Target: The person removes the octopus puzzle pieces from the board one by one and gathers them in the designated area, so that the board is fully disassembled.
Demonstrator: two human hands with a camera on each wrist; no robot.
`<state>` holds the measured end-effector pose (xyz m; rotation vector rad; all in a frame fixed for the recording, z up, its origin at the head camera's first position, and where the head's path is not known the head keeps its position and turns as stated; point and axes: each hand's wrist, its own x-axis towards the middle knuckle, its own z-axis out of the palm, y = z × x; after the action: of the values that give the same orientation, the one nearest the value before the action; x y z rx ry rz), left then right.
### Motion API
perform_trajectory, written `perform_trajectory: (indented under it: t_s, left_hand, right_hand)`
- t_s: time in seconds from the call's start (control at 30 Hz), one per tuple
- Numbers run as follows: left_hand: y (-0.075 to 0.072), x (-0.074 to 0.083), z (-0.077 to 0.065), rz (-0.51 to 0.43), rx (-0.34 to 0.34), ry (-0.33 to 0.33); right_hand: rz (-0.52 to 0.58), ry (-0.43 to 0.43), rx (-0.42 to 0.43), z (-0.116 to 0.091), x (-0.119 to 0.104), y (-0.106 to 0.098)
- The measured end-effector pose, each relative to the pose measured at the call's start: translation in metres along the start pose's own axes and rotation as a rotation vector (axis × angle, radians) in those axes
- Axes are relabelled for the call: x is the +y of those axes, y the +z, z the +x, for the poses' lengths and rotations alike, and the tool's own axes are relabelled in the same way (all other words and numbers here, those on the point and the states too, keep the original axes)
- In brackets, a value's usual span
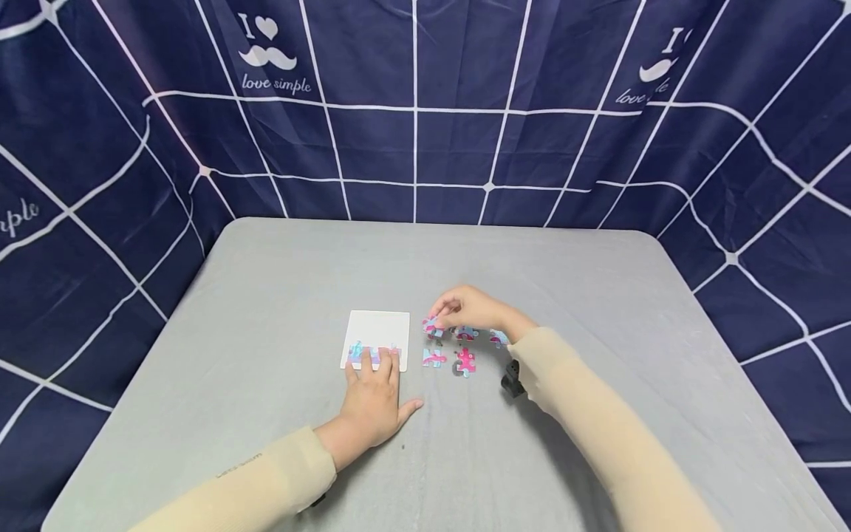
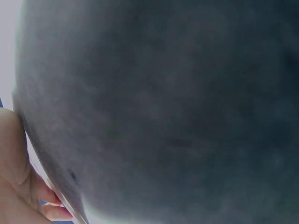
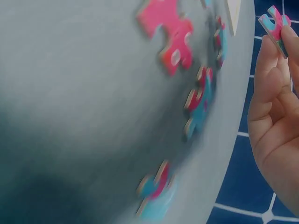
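My left hand (image 1: 372, 405) lies with fingers spread and straight over the lower part of a square white puzzle tray (image 1: 377, 325). Its fingertips rest on a row of blue and purple puzzle pieces (image 1: 356, 350) along the tray's near side, partly hiding them. To the right of the tray, my right hand (image 1: 473, 307) pinches a pink and light-blue puzzle piece (image 3: 274, 24) between thumb and fingers. The right wrist view shows this piece raised off the table. The left wrist view is mostly dark table surface, with part of the left hand (image 2: 13, 163) at its lower left edge.
Several loose pieces lie on the grey table (image 1: 279, 295) near the right hand: a pink one (image 1: 466, 361), a light-blue and pink one (image 1: 433, 358), one under the hand (image 1: 466, 334) and one by the wrist (image 1: 499, 338). Dark blue cloth (image 1: 372, 148) encloses the table's back and sides.
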<state>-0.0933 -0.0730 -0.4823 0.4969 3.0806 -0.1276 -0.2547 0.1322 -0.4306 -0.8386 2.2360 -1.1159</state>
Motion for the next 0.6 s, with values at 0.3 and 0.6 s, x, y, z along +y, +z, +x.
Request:
perform_trajectory:
  t_s: [0.3,0.6]
  left_hand:
    - [0.0,0.0,0.0,0.003,0.002,0.002]
    - [-0.002,0.0,-0.001,-0.007,0.009,0.009]
  right_hand:
    - [0.026,0.025,-0.039,-0.035,0.015,-0.014]
    - [0.041,0.07,-0.09,-0.064,0.033,-0.019]
